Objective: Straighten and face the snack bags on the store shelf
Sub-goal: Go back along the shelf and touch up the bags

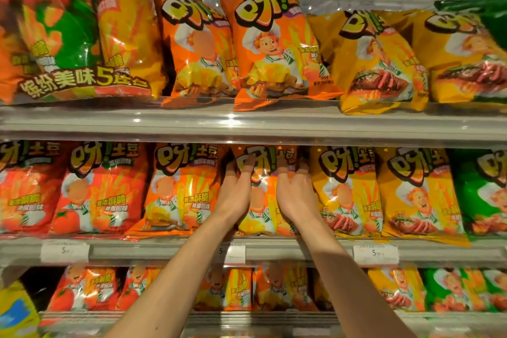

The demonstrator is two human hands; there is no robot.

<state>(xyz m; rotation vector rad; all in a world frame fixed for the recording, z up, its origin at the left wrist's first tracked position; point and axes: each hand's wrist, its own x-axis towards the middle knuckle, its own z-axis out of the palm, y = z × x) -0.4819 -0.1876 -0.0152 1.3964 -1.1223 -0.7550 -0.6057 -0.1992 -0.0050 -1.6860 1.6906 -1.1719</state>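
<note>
Gripping orange bag point(263, 200) side edges: left hand point(235, 195), right hand point(295, 195)

Orange snack bag point(264, 195) upright on middle shelf, between orange and yellow bags, facing forward

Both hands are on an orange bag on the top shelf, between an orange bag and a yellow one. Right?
Not quite. In the head view the left hand and right hand are on the orange bag on the middle shelf, not the top one. The neighbours are right.
</note>
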